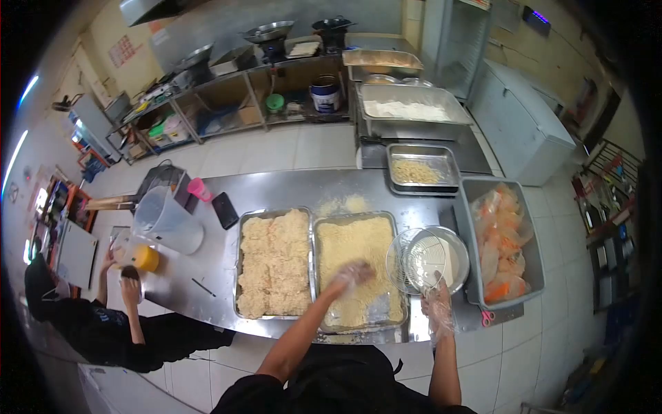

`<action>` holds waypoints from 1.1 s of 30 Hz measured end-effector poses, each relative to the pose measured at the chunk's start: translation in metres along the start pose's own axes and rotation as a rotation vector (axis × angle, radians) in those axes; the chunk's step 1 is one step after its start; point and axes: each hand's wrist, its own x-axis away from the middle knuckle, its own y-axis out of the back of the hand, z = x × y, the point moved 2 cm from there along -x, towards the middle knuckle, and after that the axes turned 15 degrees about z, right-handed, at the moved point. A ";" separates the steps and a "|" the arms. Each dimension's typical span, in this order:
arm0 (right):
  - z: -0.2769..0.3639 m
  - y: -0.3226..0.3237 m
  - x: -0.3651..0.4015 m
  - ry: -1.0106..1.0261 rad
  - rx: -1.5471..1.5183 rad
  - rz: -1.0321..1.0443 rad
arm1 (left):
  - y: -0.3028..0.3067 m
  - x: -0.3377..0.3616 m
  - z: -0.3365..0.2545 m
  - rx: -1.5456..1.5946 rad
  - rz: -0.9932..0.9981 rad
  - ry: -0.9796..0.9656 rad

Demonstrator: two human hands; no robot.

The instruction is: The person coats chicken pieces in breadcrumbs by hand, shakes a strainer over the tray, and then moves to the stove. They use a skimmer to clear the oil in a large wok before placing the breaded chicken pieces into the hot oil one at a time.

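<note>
My left hand [350, 278], in a clear plastic glove, reaches over a metal tray of pale yellow crumbs [355, 238]. Its fingers look stretched out and crumb-dusted, slightly blurred, with nothing visible held in them. Bare metal shows near that tray's front right. My right hand [437, 307], also gloved, grips the handle of a round wire strainer [417, 262]. The strainer's basket lies over a metal bowl [460, 265] of whitish liquid or batter. Left of the crumb tray, a second tray [240, 276] holds crumb-coated pieces packed side by side.
A grey tub [471, 238] of bagged orange food stands right, with pink scissors [488, 317] near it. Behind is a small crumb-filled tray [422, 188]. Leftward are a phone [225, 210], a clear bucket [169, 224] and a co-worker [117, 317] handling a container.
</note>
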 end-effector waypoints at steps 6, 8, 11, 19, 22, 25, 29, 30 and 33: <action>-0.012 -0.007 0.033 -0.004 0.014 -0.059 | 0.051 -0.019 -0.043 0.342 -0.296 -0.127; -0.023 -0.008 0.039 -0.030 0.035 -0.040 | 0.029 -0.018 -0.056 0.330 -0.293 -0.061; -0.045 -0.015 0.039 -0.101 0.048 -0.027 | 0.019 0.002 -0.033 0.205 -0.330 -0.051; -0.022 -0.034 0.015 -0.033 0.078 0.017 | -0.048 0.048 0.029 0.494 -0.430 0.006; -0.031 -0.042 0.015 -0.003 0.121 0.069 | -0.044 0.048 0.025 0.378 -0.403 -0.126; -0.040 -0.069 0.023 -0.045 0.196 0.119 | -0.023 0.055 0.024 0.291 -0.423 -0.171; -0.067 -0.089 0.027 -0.060 0.096 0.170 | -0.063 0.139 -0.011 -0.229 -0.397 -0.372; -0.086 -0.077 0.012 0.018 0.177 0.229 | -0.083 0.180 -0.021 -0.470 -0.432 -0.374; -0.119 -0.074 -0.017 -0.015 0.372 0.222 | -0.112 0.300 0.007 -0.185 -0.651 -0.444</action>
